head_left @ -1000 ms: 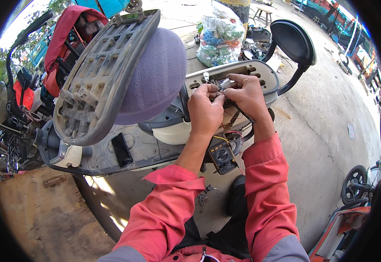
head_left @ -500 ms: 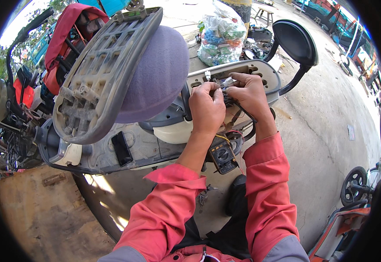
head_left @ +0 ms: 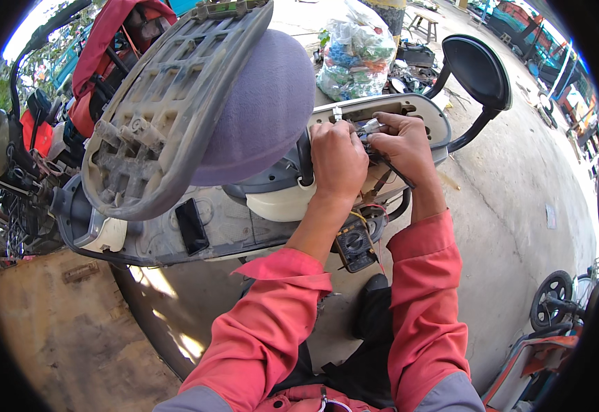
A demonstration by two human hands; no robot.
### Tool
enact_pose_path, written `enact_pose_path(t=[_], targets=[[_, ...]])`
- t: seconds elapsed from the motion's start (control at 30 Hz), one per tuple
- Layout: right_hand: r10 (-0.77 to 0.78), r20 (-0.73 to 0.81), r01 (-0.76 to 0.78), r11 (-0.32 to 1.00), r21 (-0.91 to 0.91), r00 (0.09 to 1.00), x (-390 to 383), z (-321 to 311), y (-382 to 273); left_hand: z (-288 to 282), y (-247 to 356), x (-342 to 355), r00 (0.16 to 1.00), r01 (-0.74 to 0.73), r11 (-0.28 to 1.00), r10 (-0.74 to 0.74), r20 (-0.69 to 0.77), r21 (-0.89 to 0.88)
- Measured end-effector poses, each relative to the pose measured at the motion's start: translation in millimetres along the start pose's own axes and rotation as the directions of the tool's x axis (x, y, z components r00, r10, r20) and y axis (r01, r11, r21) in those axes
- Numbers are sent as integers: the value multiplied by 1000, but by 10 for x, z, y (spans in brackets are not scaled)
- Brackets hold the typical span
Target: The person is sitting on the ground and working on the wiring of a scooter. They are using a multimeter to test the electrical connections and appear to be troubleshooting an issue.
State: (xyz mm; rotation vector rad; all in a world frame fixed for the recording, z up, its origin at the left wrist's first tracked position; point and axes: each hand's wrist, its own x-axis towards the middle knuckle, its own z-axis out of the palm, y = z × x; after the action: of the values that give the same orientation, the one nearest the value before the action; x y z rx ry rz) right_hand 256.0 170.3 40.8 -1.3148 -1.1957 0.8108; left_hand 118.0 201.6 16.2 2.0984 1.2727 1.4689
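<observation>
My left hand [head_left: 338, 158] is closed at the wiring in the scooter's open seat compartment [head_left: 437, 123], beside a white connector [head_left: 337, 113]; its fingertips are hidden. My right hand [head_left: 404, 147] pinches a small silvery connector [head_left: 370, 126] among dark wires, its fingers close to my left ones. Below them a multimeter [head_left: 356, 248] with yellow and red leads hangs at the scooter's side. A black phone [head_left: 191, 226] lies on the dusty footboard [head_left: 238, 233]. The seat [head_left: 148, 103] is tipped up at left, its ribbed underside showing beside the purple cover [head_left: 258, 110].
A black padded backrest [head_left: 471, 72] rises behind the compartment. A bag of rubbish [head_left: 354, 55] stands beyond. Plywood [head_left: 45, 309] lies lower left. A wheel [head_left: 550, 299] and orange bodywork [head_left: 533, 364] are at right. Other vehicles [head_left: 39, 144] crowd the left. Concrete floor [head_left: 512, 192] surrounds the scooter.
The view has shifted slightly, putting the upper scene further right. My left fingers are more curled, with the back of the hand turned over the wiring. My right hand stays at the connectors.
</observation>
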Motion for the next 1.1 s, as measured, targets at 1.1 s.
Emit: enact_pose_path(t=[1.1], targets=[[49,31,-50,998,46,998,13,-4,-33,-12,9,32,997,-38,999,37,-61,-16]])
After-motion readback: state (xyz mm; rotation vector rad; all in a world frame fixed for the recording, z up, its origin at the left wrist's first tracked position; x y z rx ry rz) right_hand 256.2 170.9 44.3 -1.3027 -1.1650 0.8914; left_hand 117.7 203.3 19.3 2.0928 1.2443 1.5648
